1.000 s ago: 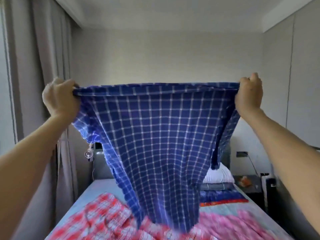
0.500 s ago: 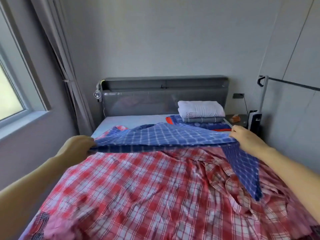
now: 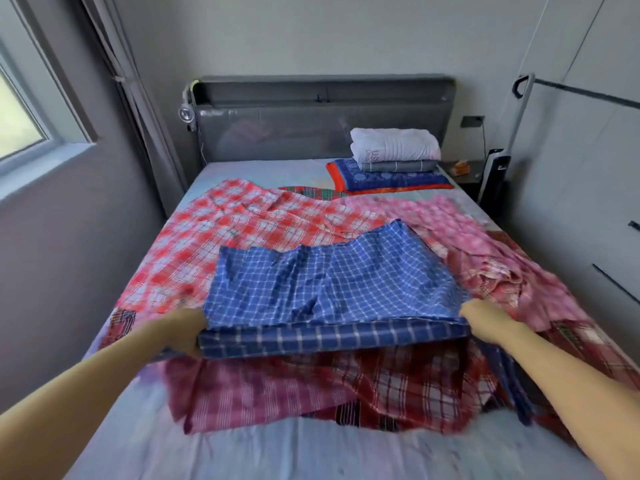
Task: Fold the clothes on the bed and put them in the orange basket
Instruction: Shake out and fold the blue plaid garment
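- Head view: the left hand (image 3: 188, 329) and right hand (image 3: 485, 318) each grip a near corner of the blue checked cloth (image 3: 332, 285), spread over a red checked cloth (image 3: 242, 223) on the bed (image 3: 311, 455); the orange basket is out of sight.
- A clean fold likely needs the near edge kept taut, corners matched and wrinkles smoothed.

Blue checked cloth (image 3: 332, 285) matt, woven; headboard (image 3: 322, 129) glossy, padded.

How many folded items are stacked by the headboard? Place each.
3: white folded blanket on top, grey striped cloth in the middle, blue orange-edged patterned cloth at bottom; more may hide beneath.
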`<state>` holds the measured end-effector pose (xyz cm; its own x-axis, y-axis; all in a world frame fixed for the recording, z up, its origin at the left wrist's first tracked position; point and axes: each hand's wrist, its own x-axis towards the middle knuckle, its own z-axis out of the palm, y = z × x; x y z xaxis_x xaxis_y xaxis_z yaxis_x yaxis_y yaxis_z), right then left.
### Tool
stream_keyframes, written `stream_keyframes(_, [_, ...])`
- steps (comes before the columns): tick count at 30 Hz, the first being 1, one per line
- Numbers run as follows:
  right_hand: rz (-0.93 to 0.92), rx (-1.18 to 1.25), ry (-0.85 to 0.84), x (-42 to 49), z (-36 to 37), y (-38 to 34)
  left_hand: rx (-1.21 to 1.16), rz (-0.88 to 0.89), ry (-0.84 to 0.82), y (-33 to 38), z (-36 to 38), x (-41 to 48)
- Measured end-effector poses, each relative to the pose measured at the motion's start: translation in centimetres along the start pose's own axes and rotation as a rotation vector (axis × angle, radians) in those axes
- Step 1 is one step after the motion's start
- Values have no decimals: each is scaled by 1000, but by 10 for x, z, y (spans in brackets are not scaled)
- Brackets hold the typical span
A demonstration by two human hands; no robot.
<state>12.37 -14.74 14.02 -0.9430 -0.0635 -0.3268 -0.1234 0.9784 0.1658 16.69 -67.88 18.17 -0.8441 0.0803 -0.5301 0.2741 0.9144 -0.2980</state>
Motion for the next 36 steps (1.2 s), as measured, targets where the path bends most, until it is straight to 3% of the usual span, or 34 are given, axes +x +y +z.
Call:
stream_keyframes(8, [-14,-212,-367,-79,33,0,-96,17,-245,65,36,-84])
stream_keyframes(12, [-1,-263,-436,-120,49,17,-137,-1,-419,99,41,-133])
stream_keyframes(18, [34,-284,-371,-134,50,22,-250,-41,-141,103,51,-140])
stream_keyframes(21, [94,-231,-253,-128,44,13,-252,-67,6,100,48,-121])
stream_keyframes(24, [103,-234,-185,-111,46,4,-318,-78,34,92,48,-93])
stream_keyframes(27, [61,-249,-250,-87,39,-25,-421,-57,10,86,48,-63])
stream_keyframes(30, [-74,-59,-369,-58,27,-89,-501,27,-16,84,45,-27])
stream_keyframes(34, [-378,653,-443,-34,2,-216,-553,166,-18,87,31,20])
stream_keyframes(36, [-433,839,-467,-22,-8,-276,-584,201,-8,84,27,41])
